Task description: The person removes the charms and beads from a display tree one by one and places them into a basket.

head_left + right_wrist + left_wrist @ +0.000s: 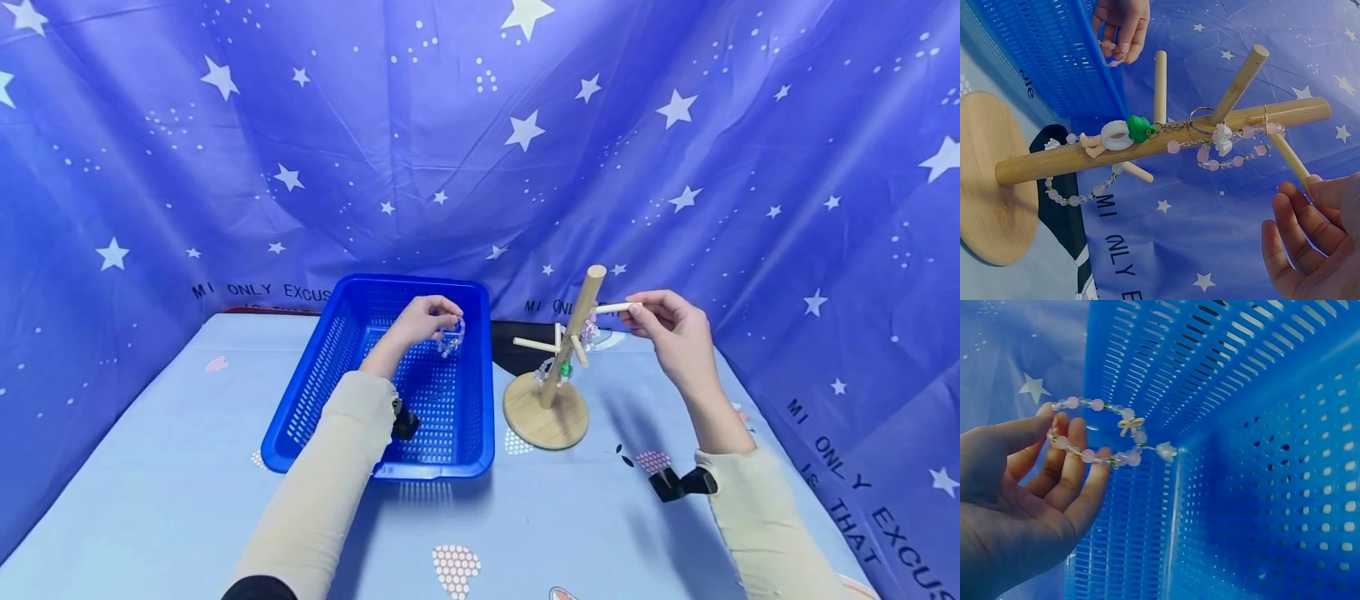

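Note:
Over the blue basket, my left hand (426, 321) pinches a beaded bracelet (1088, 456) between thumb and fingers. Pink and clear beads run round it, with a gold bow and a white flower charm dangling at its far side. My right hand (678, 337) pinches the tip of an upper peg (1292, 164) on a wooden stand (577, 342). Near that peg hangs another pink and clear bracelet (1213, 165). A keychain figure (1117, 134) with a green top and white ring hangs from a different peg. Lower on the stand hangs a third bracelet (1074, 200).
The blue plastic basket (491, 417) has slotted walls and stands left of the wooden stand's round base (546, 425). Pegs stick out from the post in several directions. A light blue patterned cloth (510, 533) covers the table, and a starry blue curtain (450, 150) hangs behind.

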A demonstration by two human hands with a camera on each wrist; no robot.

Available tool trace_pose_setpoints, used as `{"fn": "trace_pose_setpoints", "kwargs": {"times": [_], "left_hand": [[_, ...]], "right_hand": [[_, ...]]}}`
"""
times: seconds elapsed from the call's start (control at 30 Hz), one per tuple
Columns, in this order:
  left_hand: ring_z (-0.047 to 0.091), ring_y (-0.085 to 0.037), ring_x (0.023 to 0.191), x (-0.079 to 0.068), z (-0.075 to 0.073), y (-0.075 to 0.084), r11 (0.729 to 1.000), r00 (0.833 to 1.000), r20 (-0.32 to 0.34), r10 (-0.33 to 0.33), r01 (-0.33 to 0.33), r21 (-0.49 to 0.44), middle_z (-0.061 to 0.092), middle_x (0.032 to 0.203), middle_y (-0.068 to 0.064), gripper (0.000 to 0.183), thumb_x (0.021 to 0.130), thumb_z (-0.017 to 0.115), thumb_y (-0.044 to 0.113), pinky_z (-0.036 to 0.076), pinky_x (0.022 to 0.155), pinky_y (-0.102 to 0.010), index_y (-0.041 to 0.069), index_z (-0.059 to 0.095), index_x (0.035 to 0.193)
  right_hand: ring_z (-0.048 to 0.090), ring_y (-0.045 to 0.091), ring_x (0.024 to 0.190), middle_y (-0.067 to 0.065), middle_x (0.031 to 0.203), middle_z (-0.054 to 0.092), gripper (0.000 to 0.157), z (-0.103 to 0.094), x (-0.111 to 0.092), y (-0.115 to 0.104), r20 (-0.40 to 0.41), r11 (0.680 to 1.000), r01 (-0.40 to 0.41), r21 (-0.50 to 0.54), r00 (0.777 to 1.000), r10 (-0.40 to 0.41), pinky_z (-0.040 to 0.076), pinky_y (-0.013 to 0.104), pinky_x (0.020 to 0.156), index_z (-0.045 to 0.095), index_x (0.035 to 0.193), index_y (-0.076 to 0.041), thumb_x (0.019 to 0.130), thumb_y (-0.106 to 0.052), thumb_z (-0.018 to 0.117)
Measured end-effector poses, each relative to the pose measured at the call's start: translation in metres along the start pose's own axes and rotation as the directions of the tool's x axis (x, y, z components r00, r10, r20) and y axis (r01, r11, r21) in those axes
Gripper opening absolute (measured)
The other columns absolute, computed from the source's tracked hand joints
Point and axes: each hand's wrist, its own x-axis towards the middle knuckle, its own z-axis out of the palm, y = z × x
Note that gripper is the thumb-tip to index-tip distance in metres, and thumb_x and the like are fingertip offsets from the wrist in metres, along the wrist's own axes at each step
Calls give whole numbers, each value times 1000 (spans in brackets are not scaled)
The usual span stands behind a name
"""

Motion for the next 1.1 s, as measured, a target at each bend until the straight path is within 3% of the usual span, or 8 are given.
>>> {"fn": "trace_pose_setpoints", "kwargs": {"times": [0.2,0.47,0.83,1.1], "left_hand": [[68,-21,94,1,1,-9,992,995,55,-80,74,101,68,107,-12,19,102,55,10,58,73,-29,2,68,114],[66,-21,99,2,0,-20,977,982,140,-124,96,189,68,117,-12,21,102,54,11,58,77,-29,3,68,116],[63,-19,93,4,1,-28,973,983,113,-146,122,195,67,109,-13,19,102,55,8,59,91,-41,0,65,115],[61,-17,88,6,-1,-30,973,986,83,-145,127,194,68,106,-13,20,101,54,5,58,84,-34,-2,65,116]], "right_hand": [[68,-6,78,-23,85,68,29,0,0,0,3,1000,-1,-14,1000,1,57,12,72,63,114,10,100,-15,60],[68,-5,78,-23,84,68,30,0,0,-1,9,1000,-8,-7,1000,9,58,13,73,62,116,11,100,-15,59],[68,-5,78,-23,84,68,27,0,0,1,7,1000,-7,-9,1000,7,58,13,73,63,114,8,100,-15,60],[68,-5,79,-22,86,69,27,0,0,0,9,1000,-6,-9,1000,6,58,13,74,63,114,8,100,-16,60]]}}
